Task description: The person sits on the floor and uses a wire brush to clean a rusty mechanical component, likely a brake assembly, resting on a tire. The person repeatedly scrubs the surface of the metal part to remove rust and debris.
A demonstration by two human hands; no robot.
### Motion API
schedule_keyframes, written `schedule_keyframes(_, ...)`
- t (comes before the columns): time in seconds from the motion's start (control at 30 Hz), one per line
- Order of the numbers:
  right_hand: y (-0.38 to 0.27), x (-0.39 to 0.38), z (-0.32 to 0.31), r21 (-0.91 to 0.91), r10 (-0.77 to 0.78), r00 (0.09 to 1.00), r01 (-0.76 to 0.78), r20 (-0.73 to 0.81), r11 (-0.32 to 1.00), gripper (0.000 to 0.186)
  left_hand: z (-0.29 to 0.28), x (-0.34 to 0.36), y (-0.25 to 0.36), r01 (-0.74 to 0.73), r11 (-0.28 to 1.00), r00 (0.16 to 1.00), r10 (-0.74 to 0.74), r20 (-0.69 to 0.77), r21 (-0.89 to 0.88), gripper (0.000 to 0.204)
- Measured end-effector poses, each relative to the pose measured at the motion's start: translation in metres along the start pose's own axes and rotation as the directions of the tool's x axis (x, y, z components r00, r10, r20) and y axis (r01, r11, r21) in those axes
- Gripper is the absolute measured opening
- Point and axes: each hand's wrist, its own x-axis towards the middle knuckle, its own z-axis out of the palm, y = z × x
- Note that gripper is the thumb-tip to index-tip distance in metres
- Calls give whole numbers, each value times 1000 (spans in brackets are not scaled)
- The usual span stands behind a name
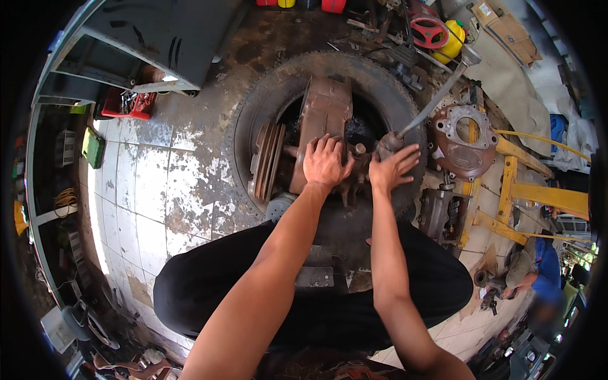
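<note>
A rusty brown gearbox-like casting (327, 104) lies across a large black tyre (259, 95), with a grooved pulley (267, 161) on its left side. My left hand (326, 163) rests on top of the casting, its fingers laid over the metal and slightly bent. Over at the casting's right end, my right hand (392, 170) has its fingers spread, beside the base of a long grey lever (430, 100). The palm hides whatever it touches there. This lever slants up to the far right. Between my hands a small round knob (360, 149) sticks up.
Right of the tyre lie a brown bell-shaped housing (465, 142) and a yellow metal frame (548, 197). A grey metal bench (152, 38) and a red tool tray (128, 103) stand at the far left. Another person in blue (548, 266) is at the right edge.
</note>
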Motion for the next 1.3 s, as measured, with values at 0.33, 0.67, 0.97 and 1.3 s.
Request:
schedule_keyframes(0.33, -2, -14, 0, 27, 8, 1000, -7, -20, 1000, 119, -3, 10, -7, -8, 1000, 998, 9, -69, 1, 37)
schedule_keyframes(0.67, -4, -17, -14, -13, -24, 998, 25, 53, 1000, 123, -4, 5, -10, -6, 1000, 998, 8, -57, 28, 36)
schedule_keyframes(0.97, -2, -8, -6, -2, -87, 996, 87, -34, 996, 123, 2, 4, -8, -28, 1000, 999, 28, -30, 2, 38)
schedule_keyframes(1.3, -1, 23, -6, -52, -151, 988, 149, -32, 987, 125, -1, 5, 3, -39, 999, 999, 40, -35, 8, 35)
